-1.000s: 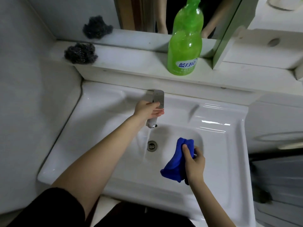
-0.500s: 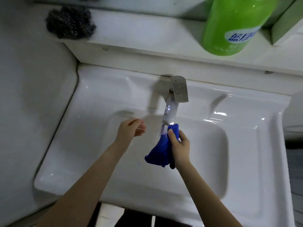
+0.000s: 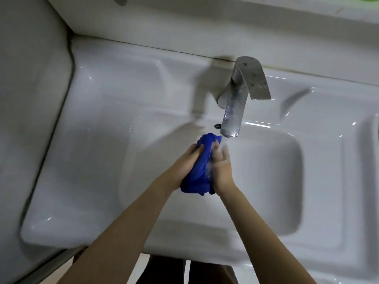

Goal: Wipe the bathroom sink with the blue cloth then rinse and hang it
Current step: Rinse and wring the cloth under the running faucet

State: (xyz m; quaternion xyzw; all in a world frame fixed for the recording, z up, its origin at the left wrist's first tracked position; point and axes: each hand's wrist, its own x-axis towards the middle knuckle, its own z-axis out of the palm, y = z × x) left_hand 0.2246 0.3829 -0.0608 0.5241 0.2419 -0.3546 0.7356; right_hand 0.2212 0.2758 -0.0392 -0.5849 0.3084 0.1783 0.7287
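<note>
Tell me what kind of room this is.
Most likely a bathroom: a white ceramic sink set against the wall, a metal tap running water, and both hands rinsing a blue cloth under it.

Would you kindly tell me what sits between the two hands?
In the head view, the bunched blue cloth sits between the left hand and right hand.

1. The light is dim and cool, greyish over everything.
2. Small glare streaks glint on the white sink (image 3: 114,95) rim.
3. The faucet (image 3: 240,95) throws a soft shadow to its left.
4. The left edge smears with blur, and straight lines bow near the borders.
</note>
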